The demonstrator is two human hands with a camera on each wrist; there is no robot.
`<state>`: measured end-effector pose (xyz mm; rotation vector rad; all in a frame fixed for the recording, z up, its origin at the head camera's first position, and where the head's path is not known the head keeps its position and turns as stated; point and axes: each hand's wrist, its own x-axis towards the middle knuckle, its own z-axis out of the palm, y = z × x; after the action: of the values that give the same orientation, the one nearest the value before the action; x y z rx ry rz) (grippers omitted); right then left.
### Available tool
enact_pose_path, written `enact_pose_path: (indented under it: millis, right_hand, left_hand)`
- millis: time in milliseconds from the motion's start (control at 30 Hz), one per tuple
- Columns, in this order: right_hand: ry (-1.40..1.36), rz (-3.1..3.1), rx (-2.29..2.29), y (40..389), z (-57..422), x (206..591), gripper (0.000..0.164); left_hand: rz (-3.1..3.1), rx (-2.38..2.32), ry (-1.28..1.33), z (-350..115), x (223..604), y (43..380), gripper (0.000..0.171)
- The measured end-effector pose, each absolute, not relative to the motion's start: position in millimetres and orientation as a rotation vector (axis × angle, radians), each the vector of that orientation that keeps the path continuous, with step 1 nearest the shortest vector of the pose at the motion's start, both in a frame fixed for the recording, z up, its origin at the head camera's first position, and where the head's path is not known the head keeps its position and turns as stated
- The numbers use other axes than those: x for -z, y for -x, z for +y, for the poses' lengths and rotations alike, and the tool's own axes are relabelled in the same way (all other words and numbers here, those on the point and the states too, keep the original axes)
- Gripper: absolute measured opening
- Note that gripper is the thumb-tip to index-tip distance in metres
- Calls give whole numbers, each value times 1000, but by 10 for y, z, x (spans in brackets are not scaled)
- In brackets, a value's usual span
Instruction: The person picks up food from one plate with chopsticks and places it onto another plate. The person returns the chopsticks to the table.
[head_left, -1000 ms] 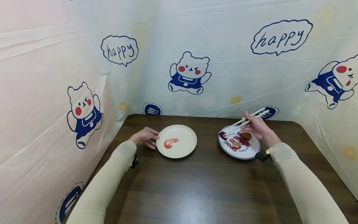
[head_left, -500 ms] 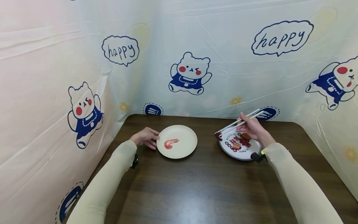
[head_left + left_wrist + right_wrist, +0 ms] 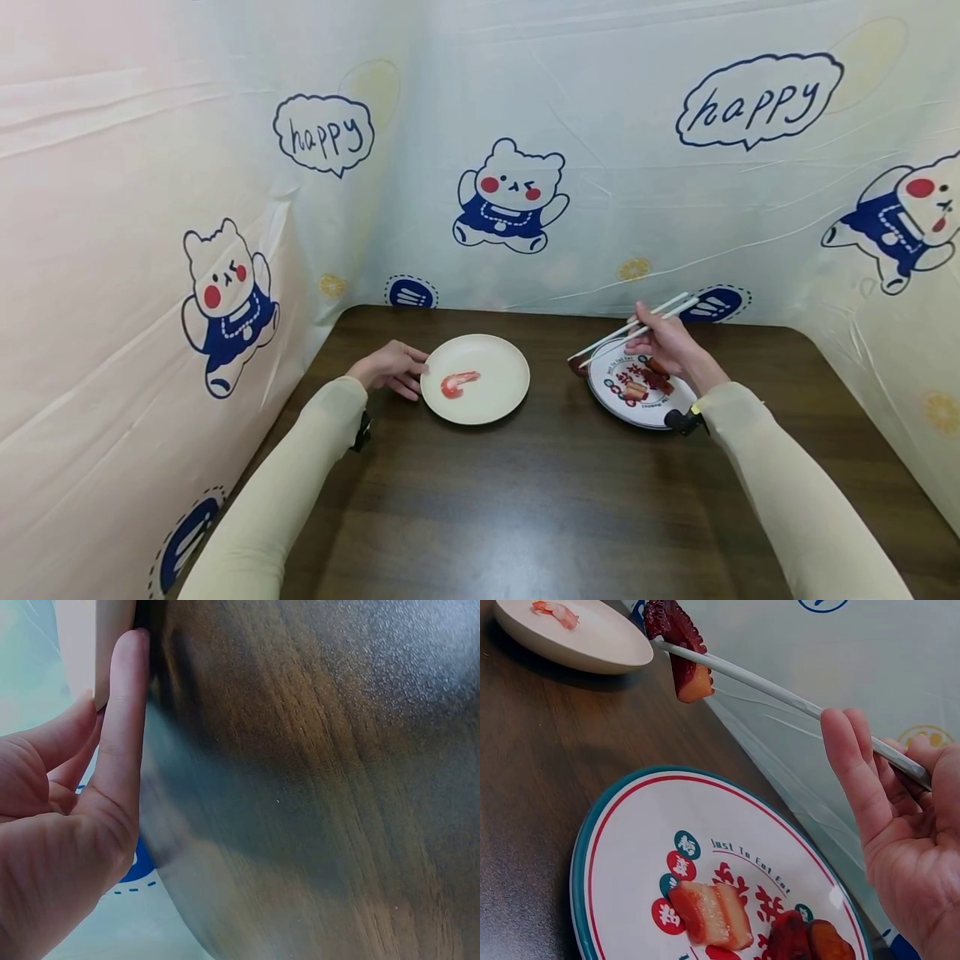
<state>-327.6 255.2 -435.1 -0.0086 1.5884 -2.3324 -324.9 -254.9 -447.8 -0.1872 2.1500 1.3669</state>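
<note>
My left hand point(image 3: 390, 368) pinches the left rim of a cream plate point(image 3: 498, 396); the left wrist view shows the thumb above and a finger below its edge. A pink shrimp point(image 3: 459, 383) lies on that plate. In my right hand point(image 3: 670, 343) is a pair of white chopsticks point(image 3: 765, 688). Their tips grip a dark red octopus tentacle piece point(image 3: 675, 622) with suckers along its edge, held in the air just beyond the left rim of the printed plate point(image 3: 589, 885). The far ends of the chopsticks stick out past the hand.
On the printed plate lie pork-belly-like slices point(image 3: 712, 915), a dark red glossy piece point(image 3: 789, 937) and a brown piece point(image 3: 831, 941). A dark wooden table point(image 3: 487, 500) carries both plates. Cartoon-printed cloth point(image 3: 615, 208) hangs behind and at the sides.
My right hand has moved left with the chopsticks, carrying the octopus piece from over the printed plate to past its left rim. The left hand and cream plate stay put.
</note>
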Motion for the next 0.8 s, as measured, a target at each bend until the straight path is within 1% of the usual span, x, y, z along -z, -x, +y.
enact_pose_path:
  millis: [433, 800]
  right_hand:
    - [1, 1590, 2342, 3289, 2473, 4408, 42]
    - [16, 1574, 2349, 3312, 2360, 4411, 40]
  left_hand:
    - [2161, -1364, 174, -2552, 4466, 3207, 47]
    - [2158, -1358, 192, -2568, 4473, 3240, 48]
